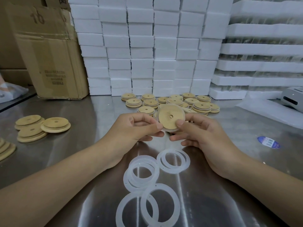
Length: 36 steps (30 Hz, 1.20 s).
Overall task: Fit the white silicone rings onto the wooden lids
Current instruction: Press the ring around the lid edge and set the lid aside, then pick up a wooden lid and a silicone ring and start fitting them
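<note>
Both hands hold one round wooden lid [170,115] with a centre hole, tilted up above the steel table. A translucent white silicone ring [170,129] shows along the lid's lower edge. My left hand [139,128] pinches that edge at the lower left. My right hand [201,135] grips the lid's lower right, thumb on its face. Several loose white rings [173,161] lie on the table in front of me. A pile of wooden lids [172,102] sits behind the held one. More lids [42,126] lie stacked at the left.
A wall of white foam blocks [147,46] stands behind the lid pile. A cardboard box [49,54] stands at the back left. Foam trays [265,63] are stacked at the right, with a grey device [293,97] beside them. A blue sticker [268,142] lies on the steel table [229,185].
</note>
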Available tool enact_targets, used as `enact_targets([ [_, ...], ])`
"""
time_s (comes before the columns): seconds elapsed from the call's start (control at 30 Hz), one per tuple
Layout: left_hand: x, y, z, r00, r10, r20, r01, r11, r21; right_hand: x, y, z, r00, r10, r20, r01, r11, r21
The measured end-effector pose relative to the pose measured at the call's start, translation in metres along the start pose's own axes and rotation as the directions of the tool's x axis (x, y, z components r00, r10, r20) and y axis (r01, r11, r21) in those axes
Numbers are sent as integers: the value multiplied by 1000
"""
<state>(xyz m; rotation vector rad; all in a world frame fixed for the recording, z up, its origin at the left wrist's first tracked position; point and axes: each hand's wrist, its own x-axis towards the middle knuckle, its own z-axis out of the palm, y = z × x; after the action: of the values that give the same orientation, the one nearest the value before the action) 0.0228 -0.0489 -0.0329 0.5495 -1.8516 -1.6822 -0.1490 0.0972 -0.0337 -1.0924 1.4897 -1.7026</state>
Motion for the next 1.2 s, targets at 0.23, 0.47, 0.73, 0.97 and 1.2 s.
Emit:
enact_targets([
  [0.23,2,2,-3,999,-15,29,15,1000,-20,0,3,1,995,-97,-13,96,993,-74],
  [0.47,2,2,-2,996,-12,90,11,1000,5,0,5,0,994,-107,-30,104,992,-75],
  [0.73,2,3,-7,992,-39,122,37,999,20,0,5,1,987,-158,14,158,978,-134],
  [0.97,3,0,-6,997,-1,78,3,1000,-24,8,-1,-3,964,-258,-57,209,877,-433],
  [1.2,17,32,-46,978,76,-192,-24,966,257,40,1,-29,935,-291,-202,74,719,-692],
])
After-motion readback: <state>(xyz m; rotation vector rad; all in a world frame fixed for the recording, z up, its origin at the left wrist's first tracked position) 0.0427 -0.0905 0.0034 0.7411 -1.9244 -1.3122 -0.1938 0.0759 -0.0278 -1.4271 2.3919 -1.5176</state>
